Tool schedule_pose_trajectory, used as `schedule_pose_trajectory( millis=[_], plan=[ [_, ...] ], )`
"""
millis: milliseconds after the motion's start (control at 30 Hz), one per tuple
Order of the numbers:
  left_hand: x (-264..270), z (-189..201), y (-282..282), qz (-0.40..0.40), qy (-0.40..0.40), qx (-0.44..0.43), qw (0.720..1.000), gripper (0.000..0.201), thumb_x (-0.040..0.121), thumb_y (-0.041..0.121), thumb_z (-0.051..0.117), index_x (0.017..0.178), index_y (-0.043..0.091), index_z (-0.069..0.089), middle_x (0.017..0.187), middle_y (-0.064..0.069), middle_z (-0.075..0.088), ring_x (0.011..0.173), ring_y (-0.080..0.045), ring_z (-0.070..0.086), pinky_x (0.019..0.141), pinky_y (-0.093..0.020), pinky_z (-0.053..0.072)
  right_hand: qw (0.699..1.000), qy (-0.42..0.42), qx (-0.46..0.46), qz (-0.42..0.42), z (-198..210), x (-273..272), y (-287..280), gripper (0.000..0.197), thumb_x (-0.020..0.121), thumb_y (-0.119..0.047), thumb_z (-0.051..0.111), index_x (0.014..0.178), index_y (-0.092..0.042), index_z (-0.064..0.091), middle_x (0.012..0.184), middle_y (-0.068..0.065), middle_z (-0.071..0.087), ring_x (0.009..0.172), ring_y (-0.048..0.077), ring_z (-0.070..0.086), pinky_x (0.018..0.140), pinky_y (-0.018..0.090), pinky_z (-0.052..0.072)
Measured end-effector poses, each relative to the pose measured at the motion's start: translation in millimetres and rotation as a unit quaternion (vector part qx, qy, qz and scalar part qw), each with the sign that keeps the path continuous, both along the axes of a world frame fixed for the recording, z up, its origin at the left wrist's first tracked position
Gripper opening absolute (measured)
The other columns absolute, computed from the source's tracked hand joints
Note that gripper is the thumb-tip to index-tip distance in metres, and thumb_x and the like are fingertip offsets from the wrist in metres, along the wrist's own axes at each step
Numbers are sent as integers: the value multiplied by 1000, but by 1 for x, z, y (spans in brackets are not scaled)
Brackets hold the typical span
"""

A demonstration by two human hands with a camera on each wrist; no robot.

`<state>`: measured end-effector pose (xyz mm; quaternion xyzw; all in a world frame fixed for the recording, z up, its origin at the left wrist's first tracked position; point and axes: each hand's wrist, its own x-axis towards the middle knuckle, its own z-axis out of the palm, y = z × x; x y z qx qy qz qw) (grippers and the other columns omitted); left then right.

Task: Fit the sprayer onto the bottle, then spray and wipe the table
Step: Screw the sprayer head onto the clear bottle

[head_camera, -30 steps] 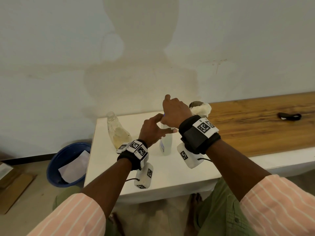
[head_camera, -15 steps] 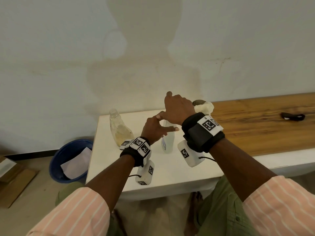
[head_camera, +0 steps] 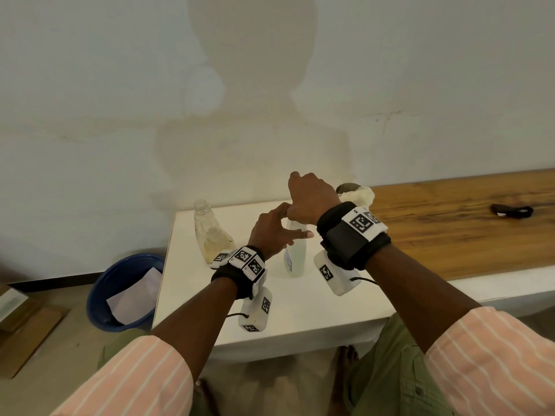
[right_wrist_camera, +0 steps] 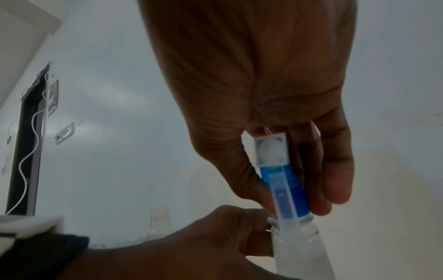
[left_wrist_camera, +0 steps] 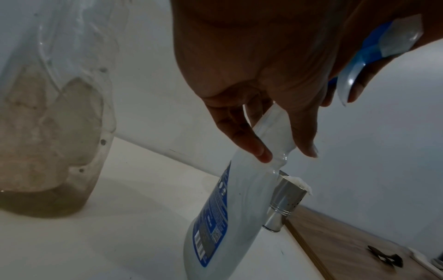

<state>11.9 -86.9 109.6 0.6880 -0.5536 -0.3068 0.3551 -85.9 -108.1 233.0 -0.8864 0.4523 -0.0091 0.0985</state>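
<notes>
On the white tabletop [head_camera: 192,298], left hand [head_camera: 270,232] pinches the translucent bottle [head_camera: 295,256] neck; right hand [head_camera: 310,199] clasps the blue-and-clear plastic sprayer [right_wrist_camera: 282,187].

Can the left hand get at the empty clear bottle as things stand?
Probably, but not while occupied: the left hand holds the spray bottle by its neck. The empty clear bottle stands just left of it on the table, nothing between.
</notes>
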Motion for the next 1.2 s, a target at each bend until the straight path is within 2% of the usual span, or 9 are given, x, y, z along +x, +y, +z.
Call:
schedule_pose_trajectory(
  millis=[167, 267, 533, 600, 733, 900, 1000, 1133, 1200],
  plan=[
    [1, 0, 0, 6, 1, 3, 1000, 44, 65, 45, 79, 98, 26, 57, 65, 13, 64, 54, -12, 66, 64, -33, 58, 1000, 6, -26, -7, 0, 0, 0, 37, 88, -29, 63, 112, -4, 51, 102, 8, 54, 81, 22, 48, 71, 30, 39],
    [0, 1, 1, 10, -2, 1, 1000, 41, 68, 44, 78, 95, 24, 55, 62, 16, 61, 49, -7, 61, 63, -28, 55, 999, 19, -26, 7, -1, 3, 1, 39, 86, -24, 63, 116, -4, 48, 101, 9, 52, 92, 26, 57, 73, 32, 43],
    [0, 1, 1, 10, 1, -7, 1000, 55, 64, 45, 80, 109, 20, 60, 70, 13, 65, 53, -12, 65, 57, -26, 53, 999, -2, -29, -16, -2, 2, -4, 37, 88, -28, 61, 113, -2, 51, 110, 9, 55, 98, 26, 59, 72, 32, 41],
    [0, 1, 0, 10, 0, -3, 1000, 56, 63, 46, 80, 108, 21, 59, 74, 10, 66, 55, -13, 66, 58, -26, 54, 999, -9, -25, -25, -2, 2, -4, 39, 88, -30, 62, 113, -2, 50, 106, 9, 55, 89, 26, 56, 70, 32, 39],
    [-2, 2, 2, 20, 2, 3, 1000, 47, 66, 43, 79, 102, 19, 59, 64, 13, 63, 51, -11, 62, 61, -28, 53, 1000, 2, 2, -13, -3, 4, -3, 45, 83, -24, 65, 117, -2, 45, 105, 10, 57, 79, 22, 48, 69, 32, 41],
    [-2, 5, 2, 19, -7, 7, 1000, 51, 68, 40, 78, 108, 16, 59, 63, 13, 61, 49, -8, 60, 62, -27, 53, 1000, -8, -21, -17, -4, 5, -4, 41, 86, -25, 64, 116, -2, 48, 112, 10, 55, 99, 28, 60, 73, 31, 42],
    [-2, 5, 2, 21, -4, 14, 1000, 51, 67, 40, 78, 109, 15, 60, 63, 11, 62, 50, -10, 61, 62, -28, 55, 1000, -9, -18, -22, -3, 5, -4, 39, 88, -25, 62, 117, -2, 48, 113, 10, 56, 100, 28, 60, 74, 32, 42],
    [-3, 7, 4, 27, 1, 15, 1000, 48, 69, 36, 78, 107, 13, 60, 65, 8, 62, 51, -12, 61, 67, -34, 56, 1000, -13, 24, -12, -3, 6, -5, 45, 85, -25, 65, 119, -2, 46, 113, 11, 55, 87, 23, 51, 78, 33, 46],
    [-5, 8, 5, 31, -2, 15, 999, 48, 70, 36, 77, 108, 13, 59, 67, 7, 62, 52, -13, 61, 70, -35, 57, 999, -24, 23, -16, -4, 5, -5, 45, 84, -23, 67, 119, -2, 47, 115, 12, 53, 95, 25, 55, 79, 31, 45]
  ],
)
